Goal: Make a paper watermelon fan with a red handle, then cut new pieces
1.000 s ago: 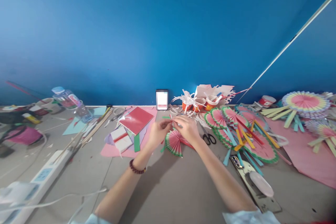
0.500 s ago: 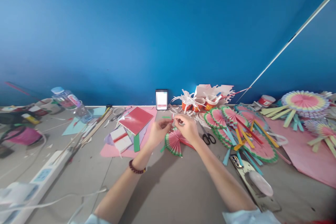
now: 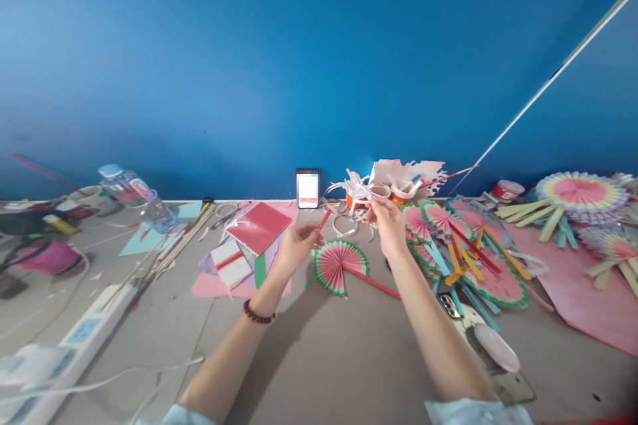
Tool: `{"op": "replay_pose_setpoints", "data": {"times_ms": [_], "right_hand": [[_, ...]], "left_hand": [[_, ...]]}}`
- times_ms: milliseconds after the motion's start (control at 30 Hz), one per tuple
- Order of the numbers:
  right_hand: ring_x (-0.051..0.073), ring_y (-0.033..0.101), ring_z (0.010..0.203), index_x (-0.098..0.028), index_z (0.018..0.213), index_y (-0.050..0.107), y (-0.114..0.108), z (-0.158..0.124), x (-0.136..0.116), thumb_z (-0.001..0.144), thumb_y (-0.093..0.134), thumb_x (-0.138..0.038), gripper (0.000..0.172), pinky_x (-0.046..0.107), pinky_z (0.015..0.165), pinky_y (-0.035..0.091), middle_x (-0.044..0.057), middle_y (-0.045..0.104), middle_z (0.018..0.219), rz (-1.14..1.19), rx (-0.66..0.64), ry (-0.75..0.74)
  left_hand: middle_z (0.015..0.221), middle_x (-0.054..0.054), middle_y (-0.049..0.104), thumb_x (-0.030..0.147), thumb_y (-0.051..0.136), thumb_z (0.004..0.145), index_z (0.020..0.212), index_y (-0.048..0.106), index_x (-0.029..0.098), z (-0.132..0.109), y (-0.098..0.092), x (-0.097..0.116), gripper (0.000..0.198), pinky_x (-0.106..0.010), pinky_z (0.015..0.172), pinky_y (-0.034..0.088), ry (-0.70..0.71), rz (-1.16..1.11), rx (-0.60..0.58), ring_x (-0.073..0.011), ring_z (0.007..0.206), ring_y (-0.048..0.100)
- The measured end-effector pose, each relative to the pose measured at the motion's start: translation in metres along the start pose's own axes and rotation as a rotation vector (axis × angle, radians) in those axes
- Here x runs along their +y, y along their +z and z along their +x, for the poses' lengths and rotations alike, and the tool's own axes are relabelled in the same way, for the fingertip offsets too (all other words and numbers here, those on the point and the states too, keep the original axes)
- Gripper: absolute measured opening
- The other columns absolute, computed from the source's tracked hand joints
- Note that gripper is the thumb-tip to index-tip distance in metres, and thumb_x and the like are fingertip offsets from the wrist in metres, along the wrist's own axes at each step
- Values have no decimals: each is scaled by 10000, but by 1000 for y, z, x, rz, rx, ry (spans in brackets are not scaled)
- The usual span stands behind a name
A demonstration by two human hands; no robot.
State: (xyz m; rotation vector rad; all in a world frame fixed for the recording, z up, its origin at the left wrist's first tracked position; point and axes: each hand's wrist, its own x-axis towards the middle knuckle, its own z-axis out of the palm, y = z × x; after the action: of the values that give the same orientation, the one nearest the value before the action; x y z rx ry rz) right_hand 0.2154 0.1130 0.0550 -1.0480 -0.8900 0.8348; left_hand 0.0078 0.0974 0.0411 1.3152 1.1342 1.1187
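Right hand (image 3: 390,224) and left hand (image 3: 299,242) have parted: half a second ago I had them together above the pleated fan (image 3: 329,264), and now the right one is over by the white strips (image 3: 353,184), near the cups (image 3: 400,194). Its fingertips are close together at the strips' loose ends, though from my end I cannot tell whether that grip holds one. My left grip is narrow, pinching a short red strip (image 3: 325,218) that sticks up past the fingertips. Between and below the hands, the pink-and-green fan lies spread on the desk (image 3: 319,372), its red stick (image 3: 373,282) running toward the right forearm. I see a red packet (image 3: 260,227) to the left hand's left.
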Motion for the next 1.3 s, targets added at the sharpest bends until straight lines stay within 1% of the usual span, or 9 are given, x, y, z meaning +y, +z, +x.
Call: {"op": "replay_pose_setpoints", "data": {"times_ms": [100, 200, 400, 500, 633, 833, 1033, 1167, 1300], "right_hand": [[84, 517, 445, -180, 752, 599, -10, 11, 1, 610, 688, -403, 279, 214, 426, 417, 1, 660, 693, 26, 112, 93], [107, 528, 447, -169, 766, 613, -15, 20, 6, 629, 664, -436, 305, 233, 415, 406, 25, 672, 701, -67, 181, 52], [185, 592, 689, -165, 896, 654, -9, 48, 16, 825, 467, -401, 309, 304, 644, 464, 82, 676, 819, -628, 288, -470], [203, 568, 802, -187, 898, 678, -3, 62, 24, 846, 434, -291, 271, 289, 663, 433, 90, 654, 885, -962, 180, -590], [225, 538, 841, -192, 755, 707, -2, 74, 41, 789, 481, -205, 229, 278, 584, 396, 111, 610, 933, -1209, -14, -491], [234, 543, 879, -160, 913, 700, -8, 80, 44, 784, 417, -148, 311, 317, 710, 438, 119, 629, 961, -1113, -96, -496], [256, 522, 943, -178, 1029, 631, -4, 60, 23, 867, 361, -200, 316, 344, 780, 406, 110, 628, 968, -1097, 139, -663], [239, 533, 912, -195, 1014, 643, -1, 54, 17, 902, 359, -216, 306, 325, 778, 389, 94, 645, 929, -1199, 33, -764], [234, 546, 883, -192, 1026, 655, 3, 63, 11, 898, 382, -215, 302, 319, 766, 393, 106, 651, 880, -1288, -158, -801]], "left_hand": [[675, -27, 641, 274, 606, 707, 817, 632, 141, 2, -2, -2, 174, -237, 541, 486, -2, -5, 9, -140, 582, 625], [702, -20, 636, 271, 586, 716, 826, 622, 153, 3, -3, -4, 165, -213, 488, 450, 17, 2, 2, -109, 539, 580], [688, -18, 619, 308, 555, 745, 831, 620, 153, 3, -4, -5, 189, -191, 437, 398, 28, 49, -43, -97, 522, 530], [695, -18, 615, 327, 557, 751, 811, 620, 156, 1, -4, -1, 192, -188, 440, 397, 43, 57, -47, -96, 530, 528], [688, -17, 616, 340, 558, 755, 798, 623, 157, 0, -5, 2, 199, -193, 442, 401, 54, 55, -51, -93, 515, 524], [632, -12, 602, 379, 583, 751, 792, 634, 151, 1, -4, -2, 238, -201, 448, 401, 48, 28, -57, -90, 479, 510], [608, 5, 582, 382, 631, 712, 751, 608, 163, -8, -1, 15, 224, -196, 451, 393, -124, -197, -142, -83, 470, 498], [622, -1, 581, 425, 620, 728, 696, 592, 159, -10, 0, 18, 269, -194, 468, 402, -151, -259, -159, -84, 500, 515], [635, 3, 574, 486, 623, 727, 722, 594, 158, -4, 1, 6, 329, -195, 447, 388, -149, -227, -110, -77, 479, 497]]}}
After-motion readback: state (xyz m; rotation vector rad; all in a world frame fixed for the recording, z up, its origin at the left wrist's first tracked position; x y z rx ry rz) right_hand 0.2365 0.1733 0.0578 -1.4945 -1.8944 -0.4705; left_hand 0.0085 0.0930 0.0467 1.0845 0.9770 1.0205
